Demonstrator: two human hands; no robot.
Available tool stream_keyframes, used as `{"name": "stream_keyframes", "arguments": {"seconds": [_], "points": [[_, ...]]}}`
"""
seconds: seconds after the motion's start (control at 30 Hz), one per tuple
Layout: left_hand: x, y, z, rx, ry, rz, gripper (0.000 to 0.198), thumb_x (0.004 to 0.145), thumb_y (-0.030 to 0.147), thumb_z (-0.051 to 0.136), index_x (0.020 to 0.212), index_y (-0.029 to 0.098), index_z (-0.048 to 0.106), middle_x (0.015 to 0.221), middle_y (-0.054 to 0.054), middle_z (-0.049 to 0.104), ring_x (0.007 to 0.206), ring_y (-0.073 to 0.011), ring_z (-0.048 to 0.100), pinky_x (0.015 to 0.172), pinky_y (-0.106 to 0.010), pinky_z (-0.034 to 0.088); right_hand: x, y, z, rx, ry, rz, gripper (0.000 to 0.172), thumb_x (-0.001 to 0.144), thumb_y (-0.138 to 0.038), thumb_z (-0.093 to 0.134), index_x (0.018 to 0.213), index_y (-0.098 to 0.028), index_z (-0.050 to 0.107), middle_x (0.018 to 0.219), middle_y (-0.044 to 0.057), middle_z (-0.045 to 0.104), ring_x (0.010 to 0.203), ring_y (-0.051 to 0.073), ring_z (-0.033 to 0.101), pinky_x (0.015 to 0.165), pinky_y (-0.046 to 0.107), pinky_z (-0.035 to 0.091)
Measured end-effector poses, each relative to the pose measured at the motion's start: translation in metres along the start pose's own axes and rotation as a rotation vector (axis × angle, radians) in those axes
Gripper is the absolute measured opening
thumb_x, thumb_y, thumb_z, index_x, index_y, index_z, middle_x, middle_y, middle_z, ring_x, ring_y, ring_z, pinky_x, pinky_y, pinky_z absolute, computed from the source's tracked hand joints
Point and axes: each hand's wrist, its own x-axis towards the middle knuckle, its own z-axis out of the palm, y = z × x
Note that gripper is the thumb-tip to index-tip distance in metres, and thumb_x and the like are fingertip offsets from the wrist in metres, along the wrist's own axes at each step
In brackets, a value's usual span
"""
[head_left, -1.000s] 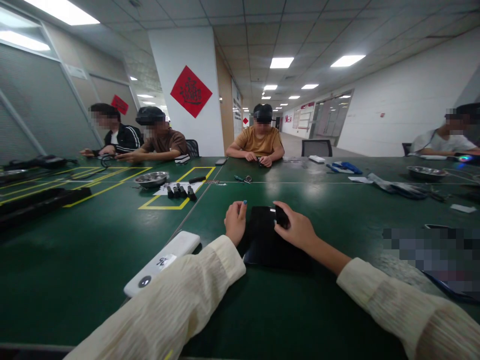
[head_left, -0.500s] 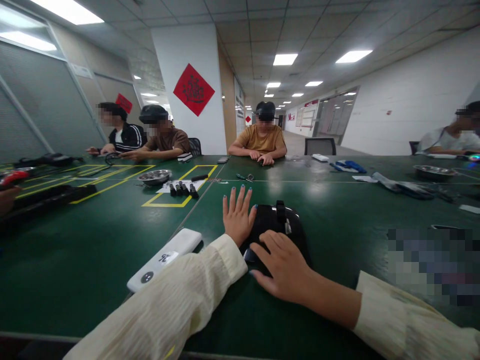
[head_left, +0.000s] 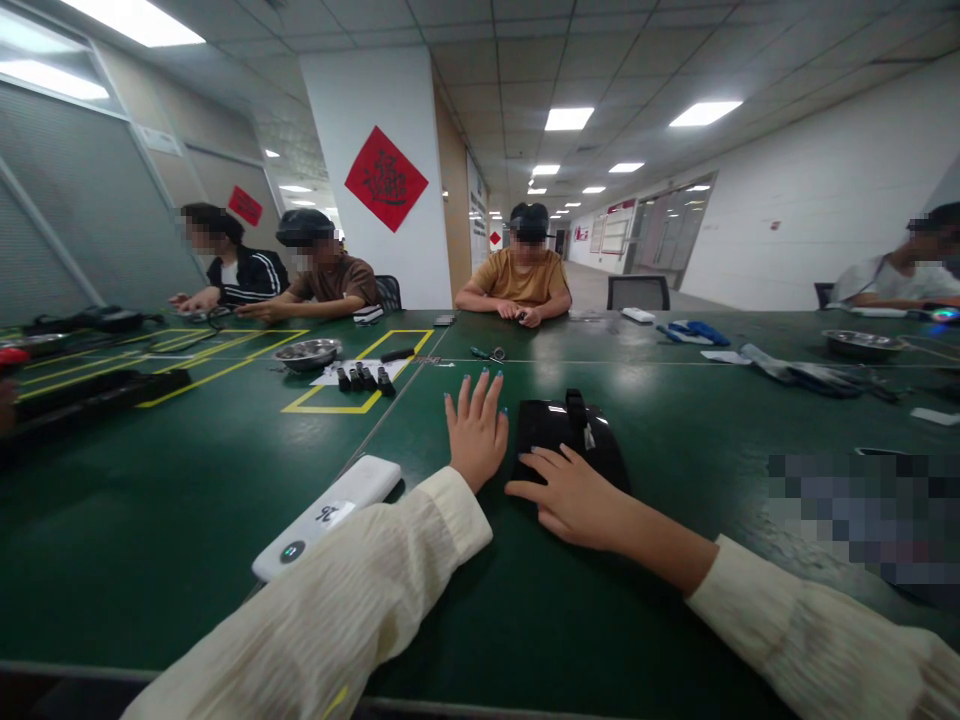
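My left hand (head_left: 477, 437) is spread out over the green table (head_left: 450, 600), its fingers pointing away from me and nothing in it. To its right lies a glossy black, rounded object (head_left: 541, 422) with an upright black strap on top; I cannot tell its exact kind. My right hand (head_left: 574, 497) is at the object's near side, fingers apart, covering part of it without closing round it. Whether the fingertips press on it I cannot tell. A white power bank (head_left: 330, 510) with a numbered label and a small lit display lies left of my left forearm.
Small black cylinders (head_left: 365, 379) stand on paper inside a yellow taped outline, beside a metal bowl (head_left: 307, 354). Pliers (head_left: 487, 354) lie farther ahead. Gloves (head_left: 799, 372) and another bowl (head_left: 862, 344) are at the right. A person (head_left: 514, 280) sits opposite; others sit left and right.
The black object has shifted right and slightly away from me, leaving a gap beside my left hand. My right hand has moved a little forward with it. My left hand has hardly moved.
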Motion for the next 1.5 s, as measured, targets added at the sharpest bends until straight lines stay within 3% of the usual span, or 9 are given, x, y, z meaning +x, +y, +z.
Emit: {"name": "stream_keyframes", "arguments": {"seconds": [0.13,0.33,0.57,0.67,1.0,1.2,1.5], "points": [[0.0,0.007,-0.007,-0.01,-0.021,0.192,0.052,0.088,0.023,0.038,0.139,0.023,0.032,0.144,-0.005,0.035,0.137,-0.0237,0.019,0.112,-0.051,0.006,0.003,0.007,0.006,-0.013,0.094,0.098,0.032,0.087,-0.033,0.043,0.115,-0.026,0.058,0.123,0.013,0.052,0.119,0.029,0.043,0.096,0.052,0.032],[-0.002,0.012,-0.01,0.001,-0.037,0.406,0.051,0.087,0.022,0.041,0.137,0.025,0.036,0.144,-0.002,0.035,0.137,-0.0233,0.019,0.113,-0.047,0.009,0.006,0.019,0.018,0.015,0.11,0.264,0.03,0.085,-0.033,0.045,0.11,-0.021,0.057,0.125,0.014,0.049,0.124,0.03,0.038,0.097,0.06,0.025],[-0.004,0.011,-0.016,-0.014,-0.067,0.776,0.046,0.084,0.028,0.047,0.13,0.033,0.045,0.141,0.002,0.04,0.136,-0.0212,0.024,0.113,-0.044,0.01,0.006,0.042,0.036,-0.007,0.099,0.506,0.048,0.082,-0.033,0.043,0.128,-0.019,0.047,0.133,0.015,0.044,0.128,0.037,0.029,0.097,0.067,0.017],[-0.006,0.011,-0.017,-0.017,-0.081,0.873,0.044,0.084,0.029,0.047,0.128,0.036,0.046,0.14,0.004,0.041,0.135,-0.0199,0.026,0.114,-0.043,0.01,0.006,0.057,0.041,-0.036,0.087,0.586,0.048,0.084,-0.035,0.039,0.13,-0.023,0.045,0.135,0.013,0.043,0.128,0.038,0.029,0.094,0.071,0.013],[-0.006,0.014,-0.02,-0.047,-0.109,0.821,0.047,0.084,0.023,0.043,0.131,0.03,0.044,0.138,0.002,0.044,0.133,-0.0183,0.03,0.114,-0.039,0.011,-0.008,0.124,0.042,-0.034,0.031,0.851,0.047,0.086,-0.029,0.031,0.13,-0.02,0.045,0.136,0.014,0.042,0.126,0.035,0.032,0.09,0.073,0.021],[-0.009,0.012,-0.018,-0.188,-0.093,0.757,0.024,0.082,0.024,0.045,0.096,0.026,0.064,0.108,0.0,0.065,0.122,-0.0177,0.044,0.109,-0.034,0.022,-0.031,0.162,0.037,-0.034,0.024,0.97,0.047,0.085,-0.028,0.031,0.128,-0.017,0.046,0.132,0.015,0.045,0.123,0.033,0.036,0.09,0.073,0.021],[-0.007,0.015,-0.021,-0.218,-0.165,0.744,0.019,0.082,0.023,0.045,0.086,0.025,0.063,0.096,-0.001,0.066,0.112,-0.0169,0.051,0.101,-0.033,0.028,-0.058,0.184,0.034,-0.023,0.042,1.158,0.044,0.085,-0.024,0.031,0.123,-0.015,0.05,0.129,0.017,0.047,0.119,0.034,0.038,0.091,0.073,0.018]]}}
